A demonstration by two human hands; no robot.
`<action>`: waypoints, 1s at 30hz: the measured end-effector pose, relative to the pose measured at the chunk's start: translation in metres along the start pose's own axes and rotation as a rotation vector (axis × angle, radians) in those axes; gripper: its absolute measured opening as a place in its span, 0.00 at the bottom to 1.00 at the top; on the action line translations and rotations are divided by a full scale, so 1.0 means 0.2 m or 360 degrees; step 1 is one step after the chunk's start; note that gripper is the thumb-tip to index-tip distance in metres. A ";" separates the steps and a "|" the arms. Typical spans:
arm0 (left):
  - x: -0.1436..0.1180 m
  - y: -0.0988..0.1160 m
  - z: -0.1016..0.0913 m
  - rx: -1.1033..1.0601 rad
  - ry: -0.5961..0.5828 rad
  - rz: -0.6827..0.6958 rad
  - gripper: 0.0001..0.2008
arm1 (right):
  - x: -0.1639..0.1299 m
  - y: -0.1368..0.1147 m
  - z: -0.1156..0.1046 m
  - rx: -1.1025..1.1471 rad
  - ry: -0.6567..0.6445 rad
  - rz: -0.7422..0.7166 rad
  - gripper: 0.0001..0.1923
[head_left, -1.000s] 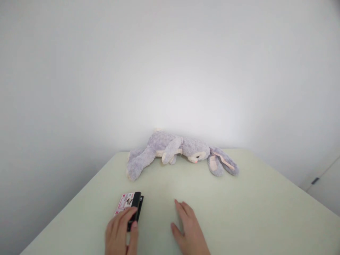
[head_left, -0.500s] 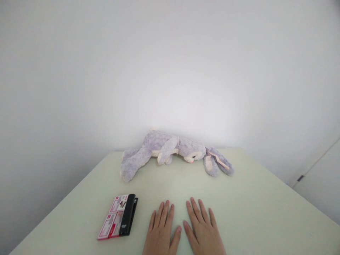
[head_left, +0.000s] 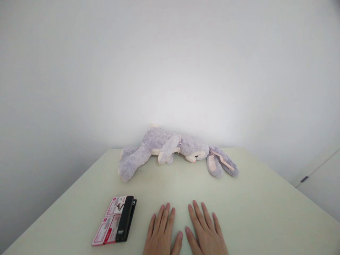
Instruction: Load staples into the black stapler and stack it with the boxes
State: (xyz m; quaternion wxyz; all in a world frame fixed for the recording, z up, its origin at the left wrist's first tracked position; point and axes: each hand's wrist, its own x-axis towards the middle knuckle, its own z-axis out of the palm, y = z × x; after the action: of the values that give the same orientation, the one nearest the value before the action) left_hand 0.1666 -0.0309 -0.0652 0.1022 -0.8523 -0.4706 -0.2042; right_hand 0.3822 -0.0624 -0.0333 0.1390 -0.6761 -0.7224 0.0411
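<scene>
My left hand [head_left: 160, 235] lies flat on the pale table [head_left: 252, 212], palm down with fingers stretched forward. Beside it, my right hand [head_left: 208, 233] rests the same way, and neither holds anything. To the left of my left hand, apart from it, lies a black stapler [head_left: 125, 219]. Against the stapler's left side are two flat pink-and-white packets [head_left: 108, 221], one beyond the other; a small stapler picture shows on the far one.
A lavender plush rabbit [head_left: 159, 140] lies on its side along the table's far edge, its long ears pointing right. Behind it rises a white wall [head_left: 170, 71]. A panel with a small dark fitting [head_left: 304, 179] stands at the right.
The view has shifted slightly, so the rabbit and stapler appear a little displaced. Both hands stay flat on the table.
</scene>
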 end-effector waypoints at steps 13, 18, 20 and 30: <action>-0.01 -0.04 0.09 -0.0027 0.0029 0.0008 0.38 | 0.01 0.07 0.08 0.0022 0.0000 -0.0102 0.33; -0.02 -0.04 0.09 -0.0072 -0.0022 -0.0010 0.38 | 0.01 0.07 0.05 0.0031 -0.0004 -0.0111 0.33; -0.02 -0.04 0.08 -0.0061 -0.0028 -0.0016 0.38 | 0.01 0.07 0.04 0.0036 -0.0011 -0.0107 0.33; -0.01 -0.03 0.07 -0.0034 0.0003 -0.0002 0.37 | 0.01 0.08 0.03 0.0017 -0.0086 -0.0102 0.32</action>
State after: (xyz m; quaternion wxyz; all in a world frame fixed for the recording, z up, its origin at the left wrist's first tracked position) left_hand 0.1635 -0.0235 -0.0792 0.0933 -0.8528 -0.4689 -0.2101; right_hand 0.3956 -0.0592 -0.0436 0.1244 -0.6504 -0.7470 0.0587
